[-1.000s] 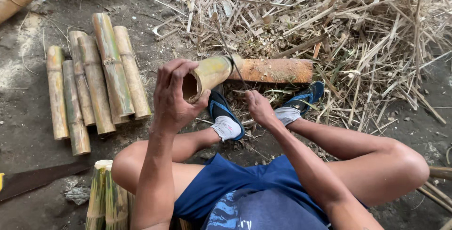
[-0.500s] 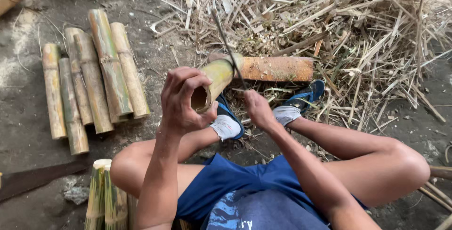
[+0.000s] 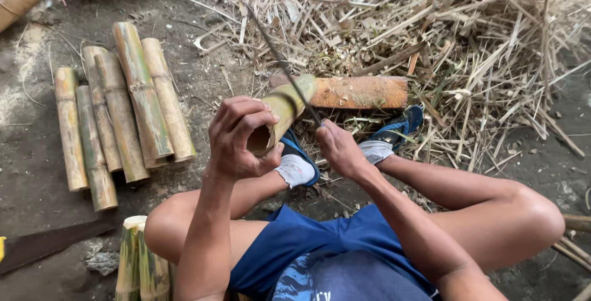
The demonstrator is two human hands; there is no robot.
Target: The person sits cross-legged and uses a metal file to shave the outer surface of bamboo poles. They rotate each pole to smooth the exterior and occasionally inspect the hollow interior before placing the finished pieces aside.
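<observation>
Left hand [image 3: 237, 138] clasps the bamboo tube's [image 3: 280, 113] open end — right hand [image 3: 338, 148] grips a thin blade [image 3: 280, 61].

The bamboo tube [image 3: 280, 116] is a short, hollow length, yellow-green outside with a pale rim around its dark open end. It is held off the ground, tilted, open end low and toward the person, far end raised and pointing away to the right. The far end sits just in front of an orange-brown bamboo piece lying on the dirt.

The blade [image 3: 289, 72] is long, thin and dark, slanting from upper left down to lower right. It crosses the upper far part of the tube, its edge touching the tube's surface there, its handle hidden.
</observation>
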